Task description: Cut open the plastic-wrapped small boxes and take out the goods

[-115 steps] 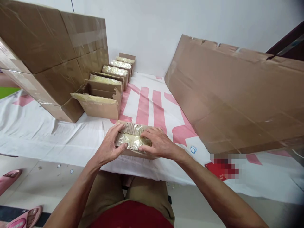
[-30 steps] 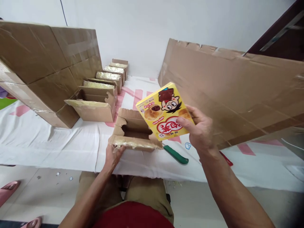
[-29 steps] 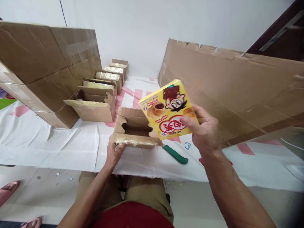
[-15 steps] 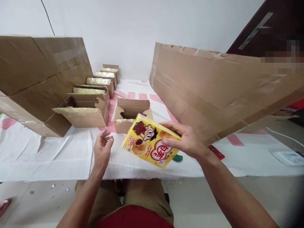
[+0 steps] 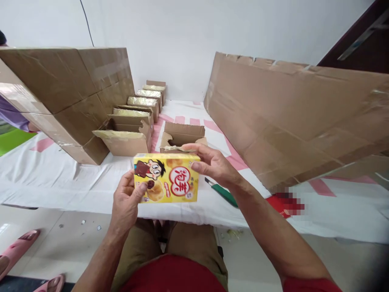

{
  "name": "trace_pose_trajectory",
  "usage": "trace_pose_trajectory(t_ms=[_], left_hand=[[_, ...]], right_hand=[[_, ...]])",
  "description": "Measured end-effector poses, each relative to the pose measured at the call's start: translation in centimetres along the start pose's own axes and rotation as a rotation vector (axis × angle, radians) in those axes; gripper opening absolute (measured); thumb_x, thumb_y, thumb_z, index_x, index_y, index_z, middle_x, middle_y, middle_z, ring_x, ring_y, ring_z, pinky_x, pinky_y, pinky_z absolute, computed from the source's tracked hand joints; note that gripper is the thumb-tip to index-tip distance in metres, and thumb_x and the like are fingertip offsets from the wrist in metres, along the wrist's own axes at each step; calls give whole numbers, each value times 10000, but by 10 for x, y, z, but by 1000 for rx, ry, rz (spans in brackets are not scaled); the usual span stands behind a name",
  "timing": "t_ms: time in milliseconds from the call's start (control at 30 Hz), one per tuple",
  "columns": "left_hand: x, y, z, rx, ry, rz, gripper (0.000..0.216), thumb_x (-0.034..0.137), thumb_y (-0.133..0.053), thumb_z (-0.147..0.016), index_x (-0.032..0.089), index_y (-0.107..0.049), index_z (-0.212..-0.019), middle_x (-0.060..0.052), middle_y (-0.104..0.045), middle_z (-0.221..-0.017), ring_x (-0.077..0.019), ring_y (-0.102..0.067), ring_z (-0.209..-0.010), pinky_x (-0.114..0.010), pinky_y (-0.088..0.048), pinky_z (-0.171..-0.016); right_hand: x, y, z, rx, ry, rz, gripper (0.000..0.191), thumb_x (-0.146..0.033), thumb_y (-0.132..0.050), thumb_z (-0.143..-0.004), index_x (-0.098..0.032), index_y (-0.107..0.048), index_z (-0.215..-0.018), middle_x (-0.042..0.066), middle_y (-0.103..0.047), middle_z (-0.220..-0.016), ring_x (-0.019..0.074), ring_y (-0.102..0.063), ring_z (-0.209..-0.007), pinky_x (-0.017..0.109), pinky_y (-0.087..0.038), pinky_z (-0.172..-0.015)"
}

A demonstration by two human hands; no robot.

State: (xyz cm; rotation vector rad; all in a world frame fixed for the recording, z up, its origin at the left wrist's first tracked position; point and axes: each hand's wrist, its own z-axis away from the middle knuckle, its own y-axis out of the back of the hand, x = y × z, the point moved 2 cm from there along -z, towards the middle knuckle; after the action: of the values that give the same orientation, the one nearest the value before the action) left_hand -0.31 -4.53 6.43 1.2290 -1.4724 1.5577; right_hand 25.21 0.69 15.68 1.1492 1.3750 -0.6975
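Between my two hands I hold a yellow snack box (image 5: 166, 178) with a cartoon face and red lettering on its front. My left hand (image 5: 127, 198) grips its left end, thumb on the front. At the upper right corner, my right hand (image 5: 212, 164) has its thumb on the front and fingers over the top edge. Right behind the snack box stands an open cardboard carton (image 5: 184, 130) with torn flaps; its inside is mostly hidden. A green utility knife (image 5: 223, 194) lies on the table under my right forearm.
Several cartons (image 5: 142, 102) stand in a row at the left, the nearest an open carton (image 5: 127, 142). Tall cardboard walls (image 5: 100, 77) flank both sides. A red item (image 5: 278, 206) lies at the right. Another person's slippered foot (image 5: 20, 247) shows lower left.
My left hand has come up and taken hold of the snack box's left end. The box has turned level and moved left. My view has shifted left.
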Motion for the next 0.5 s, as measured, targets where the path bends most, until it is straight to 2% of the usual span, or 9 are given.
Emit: trace_pose_trajectory(t_ms=[100,200,300,400,500], left_hand=[[3,2,-9,140,-91,61,652,478,-932,-739,250,-603,-1254,-57,-806,-1099,-201,-793,-884,-379,-646,-900],[10,-2,-20,176,-175,85,621,464,-923,-759,255,-601,-1247,-37,-807,-1051,-181,-787,-867,-378,-633,-934],[20,-7,-31,62,-227,61,546,445,-861,-838,264,-622,-1294,-55,-797,-1143,-197,-778,-982,-383,-623,-959],[34,-9,-41,-75,-315,-60,501,400,-838,-863,257,-680,-1317,-87,-749,-1294,-227,-730,-1150,-371,-608,-988],[48,-11,-49,-84,-442,-162,465,383,-829,-874,255,-723,-1308,-102,-700,-1380,-246,-678,-1245,-391,-581,-1047]], right_hand=[[16,-12,5,144,27,-62,624,-603,-833,-810,-264,-635,-1295,102,-716,-1289,294,-699,-1207,450,-626,-956],[33,-33,5,232,99,-52,668,-566,-850,-814,-268,-583,-1349,125,-671,-1400,284,-708,-1195,466,-610,-1010],[38,-44,0,320,207,-76,634,-528,-803,-876,-265,-545,-1391,125,-670,-1403,279,-698,-1209,473,-605,-1031],[29,-41,-7,390,353,-61,602,-471,-779,-911,-289,-515,-1421,105,-649,-1429,273,-662,-1271,485,-592,-1069],[18,-36,-9,451,461,-5,575,-417,-755,-943,-328,-487,-1444,81,-650,-1418,261,-642,-1296,503,-574,-1097]])
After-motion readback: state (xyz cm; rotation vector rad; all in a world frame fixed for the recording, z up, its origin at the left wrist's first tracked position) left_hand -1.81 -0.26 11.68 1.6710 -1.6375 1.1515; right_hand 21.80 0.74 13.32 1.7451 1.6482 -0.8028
